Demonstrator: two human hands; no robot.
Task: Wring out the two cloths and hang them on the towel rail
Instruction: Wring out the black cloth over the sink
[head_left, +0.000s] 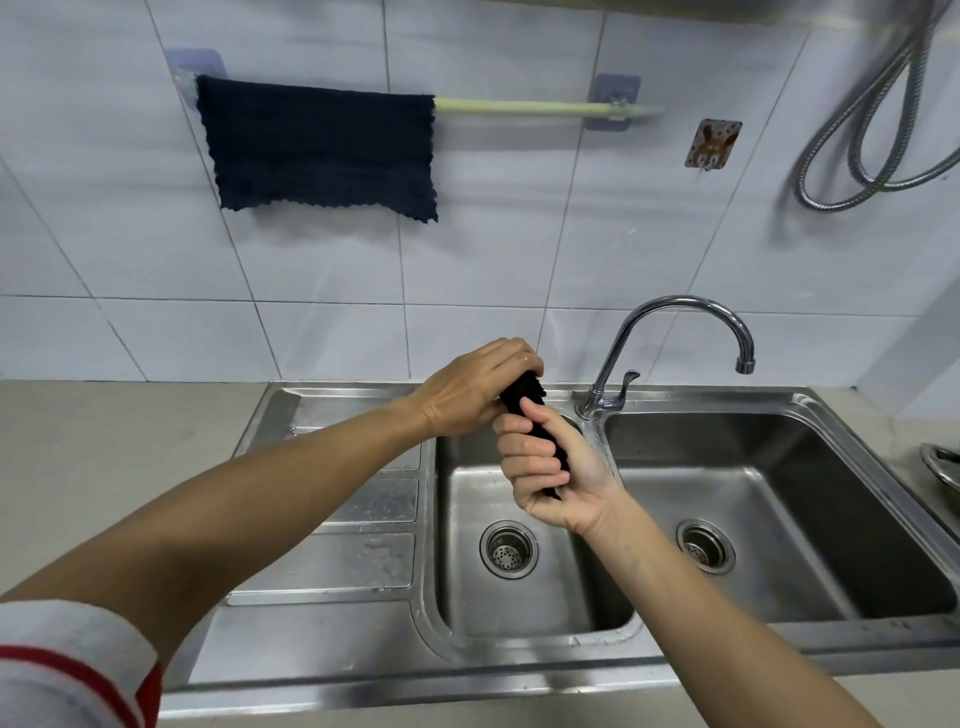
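1. Left hand (467, 389) and right hand (545, 467) both grip a twisted dark cloth (524, 402) above the left basin (519, 597).
2. Both basins hold only their drain strainers; right basin (779, 493).
3. A second dark cloth (317, 150) hangs on the towel rail (519, 107).

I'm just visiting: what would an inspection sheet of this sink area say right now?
Surface: steel double sink, wet draining board, beige counter.
Job's things: one dark cloth hangs spread on the towel rail; second cloth twisted into a roll above the left basin.
Clutter: metal bowl edge at far right.
Hands: left hand and right hand both clamp the rolled cloth.
Cables: metal shower hose looped on the wall.
Surroundings: white tiles, tap, wall hook.
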